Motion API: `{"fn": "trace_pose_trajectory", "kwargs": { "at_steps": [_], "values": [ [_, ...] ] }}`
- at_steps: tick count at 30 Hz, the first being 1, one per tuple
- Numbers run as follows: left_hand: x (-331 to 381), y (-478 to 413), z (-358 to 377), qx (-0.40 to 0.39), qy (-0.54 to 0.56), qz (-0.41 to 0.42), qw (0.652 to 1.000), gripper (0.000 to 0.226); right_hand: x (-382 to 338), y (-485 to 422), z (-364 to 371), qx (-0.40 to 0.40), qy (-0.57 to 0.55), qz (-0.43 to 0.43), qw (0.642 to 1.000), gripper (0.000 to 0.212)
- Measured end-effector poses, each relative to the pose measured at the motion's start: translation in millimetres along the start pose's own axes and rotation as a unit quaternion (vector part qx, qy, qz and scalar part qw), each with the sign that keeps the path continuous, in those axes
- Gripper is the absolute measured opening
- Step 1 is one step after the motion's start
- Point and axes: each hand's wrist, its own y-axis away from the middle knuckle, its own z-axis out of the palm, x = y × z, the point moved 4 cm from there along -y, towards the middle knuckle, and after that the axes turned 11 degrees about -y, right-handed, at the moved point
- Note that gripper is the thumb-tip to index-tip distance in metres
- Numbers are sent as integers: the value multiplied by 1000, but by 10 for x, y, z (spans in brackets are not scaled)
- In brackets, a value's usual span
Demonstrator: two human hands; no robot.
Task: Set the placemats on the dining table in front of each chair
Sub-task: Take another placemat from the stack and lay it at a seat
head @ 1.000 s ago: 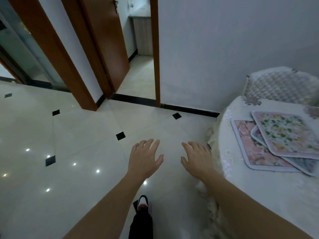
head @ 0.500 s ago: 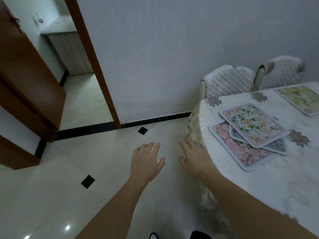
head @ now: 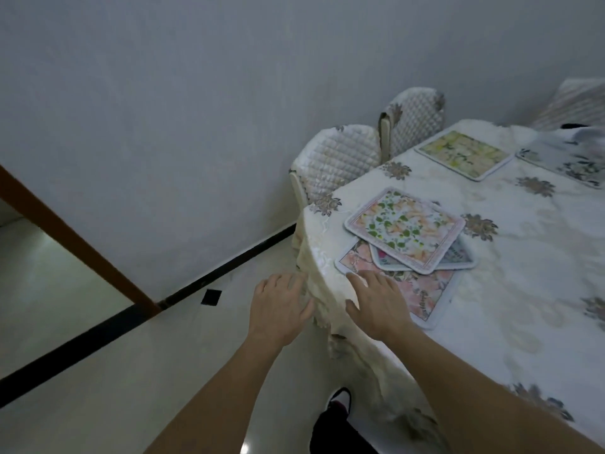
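Observation:
A loose stack of three floral placemats lies near the edge of the dining table (head: 510, 290): a green-leaf mat (head: 404, 229) on top, a grey-bordered mat (head: 458, 257) under it, a pink mat (head: 422, 290) at the bottom. A yellow-green placemat (head: 465, 154) lies flat in front of the second chair, and a white-and-blue one (head: 563, 162) further right. My right hand (head: 376, 303) hovers open over the near corner of the pink mat. My left hand (head: 278, 306) is open beside the table's hanging cloth, over the floor.
Two quilted white chairs (head: 337, 162) (head: 415, 117) stand between the table and the grey wall; a third chair back (head: 576, 103) shows at far right. A brown door frame (head: 75, 240) stands at left. My shoe (head: 340, 398) is on the glossy tiled floor.
My view has swung right, from the doorway and floor to the table. Both hands stayed open and now reach the table edge, the right one over the pink mat.

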Motion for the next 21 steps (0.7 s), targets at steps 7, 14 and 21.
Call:
{"fn": "trace_pose_trajectory", "kwargs": {
  "at_steps": [7, 14, 21],
  "values": [
    [253, -1231, 234, -20, -12, 74, 997, 57, 584, -835, -16, 36, -56, 77, 995, 51],
    [647, -2200, 427, -48, -4, 155, 987, 63, 1209, -1292, -97, 58, -101, 155, 981, 54],
    [1012, -2767, 576, -52, 12, 204, 978, 63, 1800, -1275, -202, 56, -111, 253, 959, 54]
  ]
}}
